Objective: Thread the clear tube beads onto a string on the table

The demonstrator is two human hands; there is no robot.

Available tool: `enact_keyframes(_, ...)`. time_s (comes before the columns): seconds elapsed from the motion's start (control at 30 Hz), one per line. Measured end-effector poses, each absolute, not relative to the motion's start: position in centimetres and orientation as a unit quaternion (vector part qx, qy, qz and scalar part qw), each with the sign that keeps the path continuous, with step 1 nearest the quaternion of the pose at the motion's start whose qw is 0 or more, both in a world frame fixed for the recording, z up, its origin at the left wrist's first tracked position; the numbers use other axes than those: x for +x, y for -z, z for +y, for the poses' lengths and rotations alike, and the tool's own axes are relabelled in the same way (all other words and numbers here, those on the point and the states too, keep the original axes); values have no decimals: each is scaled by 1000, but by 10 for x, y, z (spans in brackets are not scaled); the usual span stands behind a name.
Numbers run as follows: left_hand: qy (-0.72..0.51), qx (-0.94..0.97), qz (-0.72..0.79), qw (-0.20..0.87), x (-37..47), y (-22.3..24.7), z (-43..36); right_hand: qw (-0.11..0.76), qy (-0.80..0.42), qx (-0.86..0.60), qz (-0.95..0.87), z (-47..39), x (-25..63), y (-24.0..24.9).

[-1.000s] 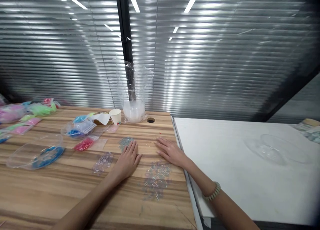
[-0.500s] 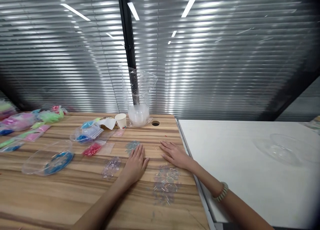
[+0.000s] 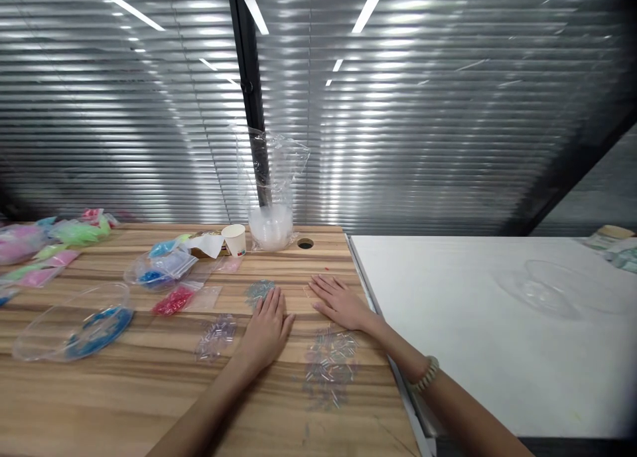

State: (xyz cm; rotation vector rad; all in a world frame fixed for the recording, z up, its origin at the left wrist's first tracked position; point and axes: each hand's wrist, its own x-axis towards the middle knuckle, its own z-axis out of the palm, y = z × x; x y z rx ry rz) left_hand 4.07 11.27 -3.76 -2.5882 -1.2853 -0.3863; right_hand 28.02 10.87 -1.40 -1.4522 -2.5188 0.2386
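Note:
My left hand (image 3: 267,329) lies palm down on the wooden table (image 3: 149,397), fingers a little apart, its fingertips beside a pile of blue-grey beads (image 3: 259,290). Purple beads (image 3: 215,336) are spread to its left. My right hand (image 3: 342,302) rests flat near the table's right edge with fingers spread, holding nothing; a bracelet is on that wrist. Between and below the hands is a larger scatter of clear, tube-like beads (image 3: 331,365). Red beads (image 3: 172,300) in a small bag lie further left.
A clear dish with blue beads (image 3: 102,331) stands at left. Behind are a paper cup (image 3: 234,239), a bag of white cups (image 3: 271,227) and a table hole (image 3: 305,243). Colourful bags (image 3: 79,231) lie far left. A white table (image 3: 462,351) adjoins at right, with clear lids (image 3: 547,291).
The view has shifted slightly to the right, so the table items appear further left. Both hands stay flat on the table; the right hand appears slightly further left.

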Motion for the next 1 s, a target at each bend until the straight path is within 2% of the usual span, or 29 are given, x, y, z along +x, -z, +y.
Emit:
enact_keyframes(0.4,140,-883,-435,111,40,37,112,119,-75,-514,-846,102,284,19)
enact_keyframes(1.0,66,-865,-481,129,39,19,106,117,-80,-527,-838,80,293,15)
